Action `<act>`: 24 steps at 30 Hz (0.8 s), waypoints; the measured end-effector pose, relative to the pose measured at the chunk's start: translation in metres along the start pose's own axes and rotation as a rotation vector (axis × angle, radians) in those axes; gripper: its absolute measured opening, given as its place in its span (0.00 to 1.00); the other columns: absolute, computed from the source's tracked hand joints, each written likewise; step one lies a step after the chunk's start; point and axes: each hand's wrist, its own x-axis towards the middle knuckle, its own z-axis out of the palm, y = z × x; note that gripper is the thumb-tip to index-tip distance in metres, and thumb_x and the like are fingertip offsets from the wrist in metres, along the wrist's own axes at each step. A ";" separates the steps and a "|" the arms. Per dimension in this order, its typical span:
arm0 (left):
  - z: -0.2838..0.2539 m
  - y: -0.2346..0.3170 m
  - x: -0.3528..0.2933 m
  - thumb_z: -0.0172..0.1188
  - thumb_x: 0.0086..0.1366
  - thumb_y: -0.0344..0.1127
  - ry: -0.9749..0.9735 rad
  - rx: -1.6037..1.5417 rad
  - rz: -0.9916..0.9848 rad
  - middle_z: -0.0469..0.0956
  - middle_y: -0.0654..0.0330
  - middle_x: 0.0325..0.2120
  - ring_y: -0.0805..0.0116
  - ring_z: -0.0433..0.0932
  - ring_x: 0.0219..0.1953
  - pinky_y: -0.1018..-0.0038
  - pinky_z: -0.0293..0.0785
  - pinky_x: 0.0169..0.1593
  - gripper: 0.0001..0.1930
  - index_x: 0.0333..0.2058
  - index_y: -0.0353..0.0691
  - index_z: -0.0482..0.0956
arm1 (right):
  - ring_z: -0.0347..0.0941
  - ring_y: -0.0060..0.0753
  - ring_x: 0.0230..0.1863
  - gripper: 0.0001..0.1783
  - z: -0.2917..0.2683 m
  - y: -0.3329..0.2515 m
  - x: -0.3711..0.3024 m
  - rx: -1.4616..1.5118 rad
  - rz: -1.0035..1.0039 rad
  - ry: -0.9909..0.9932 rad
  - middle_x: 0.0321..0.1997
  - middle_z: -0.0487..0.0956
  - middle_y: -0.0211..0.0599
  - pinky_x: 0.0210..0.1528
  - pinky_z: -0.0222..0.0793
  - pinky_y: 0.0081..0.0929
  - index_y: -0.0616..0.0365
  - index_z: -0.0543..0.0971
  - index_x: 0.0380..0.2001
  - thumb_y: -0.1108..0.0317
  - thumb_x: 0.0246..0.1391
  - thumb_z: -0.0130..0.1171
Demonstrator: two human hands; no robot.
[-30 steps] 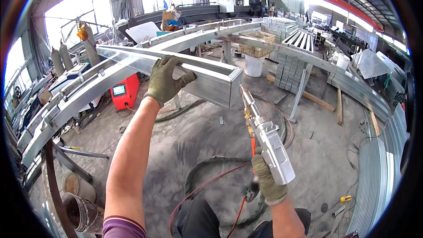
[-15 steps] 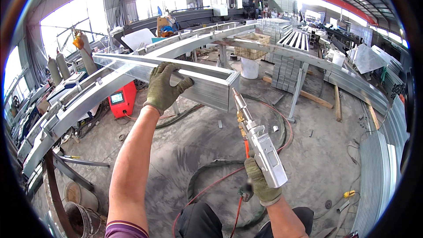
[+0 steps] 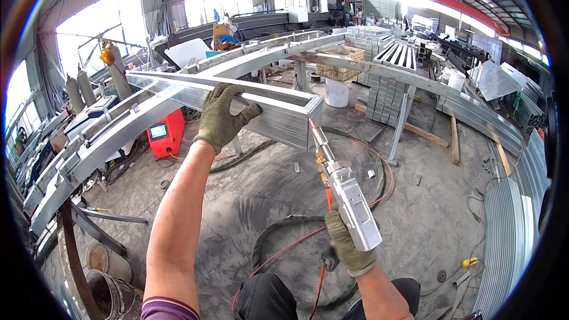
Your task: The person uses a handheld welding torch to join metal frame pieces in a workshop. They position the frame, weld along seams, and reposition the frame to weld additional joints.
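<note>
A long, narrow frame of silvery metal tube (image 3: 281, 124) lies across the beams, its near end jutting out in front of me. My left hand (image 3: 222, 118), in a green work glove, grips its side, fingers bent over the top edge and thumb spread along the face. In my right hand (image 3: 348, 242), also gloved, is a silver handheld welding gun (image 3: 355, 204) with a brass fitting and an orange-red hose. Its thin nozzle points up at the frame's near right corner, the tip at or very close to the vertical edge. Actual contact is hard to tell.
Long metal beams (image 3: 112, 136) on legs run from the left to the far middle. A red machine with a screen (image 3: 166, 136) stands beneath. Hoses (image 3: 284, 238) coil over the floor. Buckets (image 3: 109, 293) stand lower left; stacked metal tubes (image 3: 388, 98) and ribbed sheets (image 3: 507, 243) are right.
The welding gun and my right hand have shifted slightly up and left, bringing the nozzle tip closer to the frame's corner edge. My left hand keeps its place on the frame.
</note>
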 end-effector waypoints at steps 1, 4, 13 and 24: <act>0.000 0.000 0.000 0.77 0.57 0.58 -0.001 0.000 -0.001 0.81 0.51 0.49 0.47 0.77 0.57 0.55 0.70 0.63 0.33 0.51 0.38 0.82 | 0.86 0.40 0.39 0.13 -0.001 -0.002 0.002 0.019 0.033 -0.016 0.39 0.88 0.38 0.42 0.81 0.35 0.57 0.87 0.45 0.71 0.56 0.74; 0.000 -0.001 -0.001 0.77 0.57 0.58 0.008 -0.005 0.001 0.81 0.51 0.50 0.47 0.77 0.57 0.56 0.70 0.64 0.33 0.51 0.38 0.82 | 0.85 0.39 0.37 0.13 0.003 0.001 0.001 0.086 0.117 -0.027 0.38 0.88 0.37 0.41 0.81 0.34 0.58 0.87 0.44 0.71 0.56 0.74; 0.001 -0.002 0.000 0.77 0.57 0.56 0.012 -0.014 0.021 0.81 0.50 0.49 0.47 0.78 0.56 0.55 0.72 0.63 0.33 0.52 0.38 0.82 | 0.86 0.33 0.38 0.13 0.009 -0.001 -0.001 0.485 0.302 -0.003 0.38 0.88 0.37 0.40 0.81 0.31 0.60 0.86 0.44 0.75 0.56 0.73; -0.001 -0.001 0.000 0.77 0.58 0.56 0.009 -0.028 0.015 0.81 0.50 0.49 0.47 0.78 0.56 0.56 0.72 0.62 0.32 0.52 0.38 0.82 | 0.83 0.28 0.42 0.10 0.002 0.004 0.000 0.205 0.061 -0.117 0.42 0.86 0.34 0.45 0.80 0.27 0.62 0.84 0.48 0.75 0.65 0.65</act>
